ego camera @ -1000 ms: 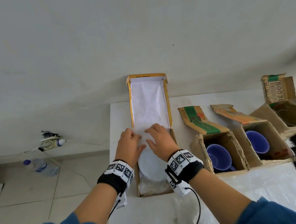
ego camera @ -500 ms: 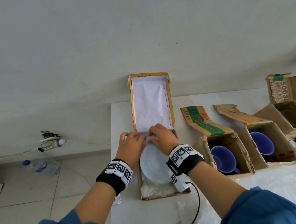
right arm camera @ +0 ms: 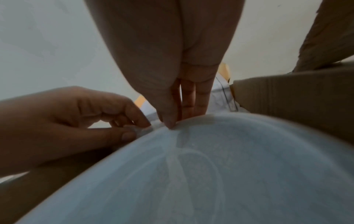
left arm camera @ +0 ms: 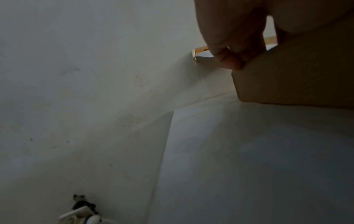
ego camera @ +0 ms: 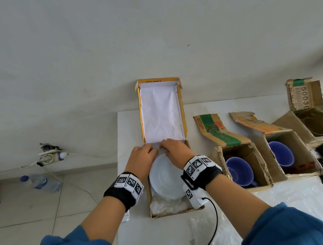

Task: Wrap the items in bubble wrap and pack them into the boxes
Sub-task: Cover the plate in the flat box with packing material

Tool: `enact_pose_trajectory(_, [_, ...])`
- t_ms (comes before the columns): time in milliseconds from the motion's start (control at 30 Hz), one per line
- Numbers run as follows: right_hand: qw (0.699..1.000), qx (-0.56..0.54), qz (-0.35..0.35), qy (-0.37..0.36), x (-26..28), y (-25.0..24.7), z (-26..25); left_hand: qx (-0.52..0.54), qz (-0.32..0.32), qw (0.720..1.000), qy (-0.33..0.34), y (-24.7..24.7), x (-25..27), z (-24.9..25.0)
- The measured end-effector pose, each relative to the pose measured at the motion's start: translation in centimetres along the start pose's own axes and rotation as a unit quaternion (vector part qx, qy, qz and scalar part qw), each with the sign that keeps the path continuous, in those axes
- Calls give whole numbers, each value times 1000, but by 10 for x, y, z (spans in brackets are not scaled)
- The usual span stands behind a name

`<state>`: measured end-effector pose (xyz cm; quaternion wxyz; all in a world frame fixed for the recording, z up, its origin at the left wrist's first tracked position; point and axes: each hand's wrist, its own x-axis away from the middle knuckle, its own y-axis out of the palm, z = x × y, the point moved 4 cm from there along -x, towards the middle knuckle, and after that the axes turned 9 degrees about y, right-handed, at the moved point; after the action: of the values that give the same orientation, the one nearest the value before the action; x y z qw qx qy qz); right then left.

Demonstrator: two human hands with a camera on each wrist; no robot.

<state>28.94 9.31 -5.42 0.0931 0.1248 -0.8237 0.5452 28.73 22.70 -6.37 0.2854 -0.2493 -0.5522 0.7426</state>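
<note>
A white plate [ego camera: 166, 179] lies in a flat cardboard box [ego camera: 171, 212] on a layer of bubble wrap [ego camera: 169, 204]. The box's white-lined lid [ego camera: 160, 113] stands up against the wall. Both hands meet at the plate's far rim. My left hand [ego camera: 150, 146] pinches the edge of the wrap between thumb and fingers, as the right wrist view shows of the left hand [right arm camera: 134, 128]. My right hand [ego camera: 165, 143] pinches the same edge beside it, thumb tip on the rim of the plate [right arm camera: 210, 166]. The left wrist view shows only curled fingers [left arm camera: 229, 60] above the box's side [left arm camera: 296, 75].
To the right stand two open cardboard boxes, each with a blue cup [ego camera: 237, 167] [ego camera: 280, 153], and a further box [ego camera: 314, 124]. A bubble wrap sheet [ego camera: 269, 201] covers the near right of the table. The table's left edge [ego camera: 118, 178] is close; a bottle [ego camera: 42, 183] lies on the floor.
Both hands drew together at the plate's far rim. Their fingers went from spread over the wrap to pinching its edge.
</note>
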Motion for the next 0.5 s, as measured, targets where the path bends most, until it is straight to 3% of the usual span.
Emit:
enact_pose_trajectory(100, [998,55,-39,-15,2,9,2,-21,-5,1000,-8,1,-4,1])
enact_pose_trajectory(200, [997,69,-36,-15,5,13,1,-34,-8,999,-7,6,-1,0])
enact_pose_trajectory(367, [996,71,-61,-2,5,8,-1,-88,-79,993,24,7,5,4])
enact_pose_trajectory(500, [995,59,-81,11,13,-6,-7,-68,-96,993,-4,-1,-5,5])
